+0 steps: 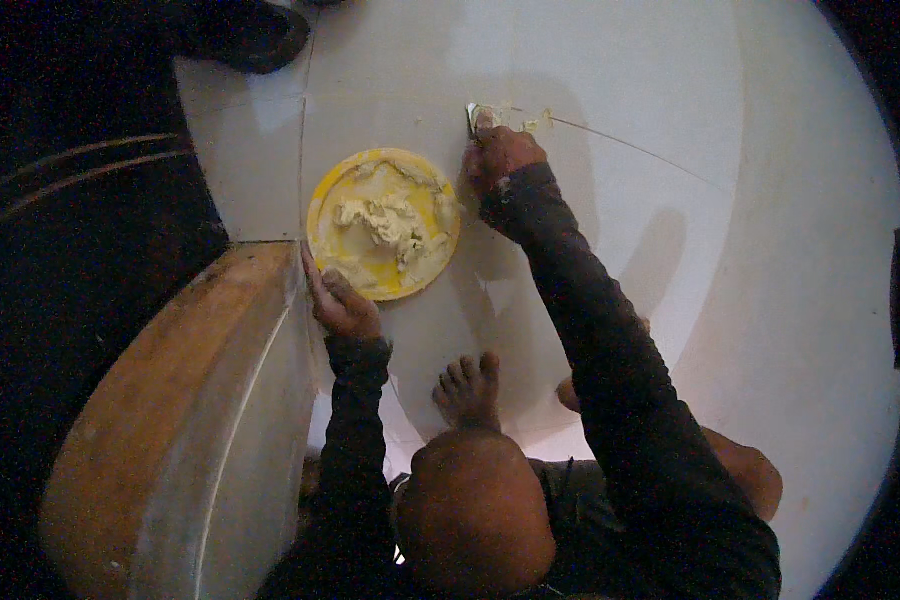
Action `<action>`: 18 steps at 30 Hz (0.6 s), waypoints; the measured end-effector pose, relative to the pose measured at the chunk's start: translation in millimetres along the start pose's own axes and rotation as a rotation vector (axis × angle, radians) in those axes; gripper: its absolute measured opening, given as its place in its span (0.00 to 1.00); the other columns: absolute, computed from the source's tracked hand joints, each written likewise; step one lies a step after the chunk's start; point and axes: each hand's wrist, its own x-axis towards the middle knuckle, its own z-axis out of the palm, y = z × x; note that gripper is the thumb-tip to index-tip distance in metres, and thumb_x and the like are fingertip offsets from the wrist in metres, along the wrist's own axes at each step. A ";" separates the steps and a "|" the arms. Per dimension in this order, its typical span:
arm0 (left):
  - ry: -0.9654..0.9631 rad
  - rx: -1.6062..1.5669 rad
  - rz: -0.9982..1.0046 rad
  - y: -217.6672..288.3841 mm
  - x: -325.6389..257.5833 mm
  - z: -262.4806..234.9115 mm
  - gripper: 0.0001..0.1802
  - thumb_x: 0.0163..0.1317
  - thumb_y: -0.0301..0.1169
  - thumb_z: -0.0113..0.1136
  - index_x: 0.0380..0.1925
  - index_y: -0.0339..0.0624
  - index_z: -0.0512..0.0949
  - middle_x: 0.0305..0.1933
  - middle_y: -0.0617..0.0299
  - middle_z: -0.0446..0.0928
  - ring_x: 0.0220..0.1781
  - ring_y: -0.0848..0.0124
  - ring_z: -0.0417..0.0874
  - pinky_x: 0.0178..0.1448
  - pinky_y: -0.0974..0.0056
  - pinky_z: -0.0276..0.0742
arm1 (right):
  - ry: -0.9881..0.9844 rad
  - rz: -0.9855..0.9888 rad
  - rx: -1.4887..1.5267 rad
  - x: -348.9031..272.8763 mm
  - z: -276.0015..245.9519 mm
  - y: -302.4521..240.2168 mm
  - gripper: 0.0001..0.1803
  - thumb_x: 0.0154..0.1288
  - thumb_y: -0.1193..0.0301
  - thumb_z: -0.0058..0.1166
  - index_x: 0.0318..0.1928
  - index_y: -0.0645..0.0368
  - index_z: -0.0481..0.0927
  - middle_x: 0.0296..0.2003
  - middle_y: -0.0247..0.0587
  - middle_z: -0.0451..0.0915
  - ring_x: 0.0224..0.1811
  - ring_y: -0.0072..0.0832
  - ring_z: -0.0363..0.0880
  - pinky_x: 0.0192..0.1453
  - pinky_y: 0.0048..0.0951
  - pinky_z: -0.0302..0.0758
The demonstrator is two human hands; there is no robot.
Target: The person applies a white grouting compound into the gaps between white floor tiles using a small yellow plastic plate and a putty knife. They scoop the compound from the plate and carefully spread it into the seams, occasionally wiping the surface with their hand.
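Note:
A round yellow plate heaped with cream-coloured putty lies on the white surface. My left hand grips the plate's lower left rim. My right hand reaches past the plate's upper right and is shut on a small putty knife. The blade is pressed to the white surface at the end of a thin seam line. A smear of putty sits just right of the blade. Both arms wear dark sleeves.
My bare foot rests on the white surface below the plate, with my head and a knee lower down. A curved brown wooden edge runs along the lower left. A dark object lies at top left.

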 end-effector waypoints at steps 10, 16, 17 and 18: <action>0.032 0.017 0.050 7.3 -0.2 2.9 0.37 0.76 0.52 0.36 0.71 0.31 0.57 0.67 0.33 0.67 0.66 0.48 0.74 0.67 0.54 0.71 | 0.078 -0.008 -0.038 -33.7 0.5 56.5 0.21 0.68 0.59 0.52 0.54 0.57 0.81 0.36 0.60 0.81 0.43 0.55 0.81 0.53 0.50 0.77; 0.004 -0.044 -0.023 2.4 -1.1 -0.5 0.36 0.76 0.51 0.36 0.71 0.32 0.58 0.67 0.33 0.67 0.66 0.48 0.74 0.67 0.54 0.71 | 0.150 -0.103 -0.022 -10.6 -33.4 49.7 0.22 0.71 0.58 0.48 0.54 0.61 0.79 0.36 0.57 0.83 0.42 0.53 0.82 0.51 0.50 0.79; 0.011 -0.034 -0.002 -1.0 -0.9 -1.0 0.36 0.76 0.51 0.35 0.71 0.32 0.58 0.67 0.33 0.68 0.66 0.48 0.74 0.67 0.54 0.70 | 0.121 -0.036 -0.041 -5.5 -17.5 41.4 0.21 0.72 0.58 0.47 0.54 0.61 0.79 0.36 0.56 0.83 0.41 0.53 0.82 0.51 0.50 0.79; -0.004 -0.052 0.004 -0.5 0.7 2.5 0.37 0.76 0.52 0.35 0.71 0.32 0.58 0.67 0.33 0.68 0.66 0.48 0.74 0.68 0.54 0.70 | 0.098 0.043 -0.066 1.0 2.5 38.5 0.21 0.72 0.58 0.46 0.54 0.61 0.78 0.36 0.56 0.83 0.41 0.53 0.83 0.51 0.50 0.79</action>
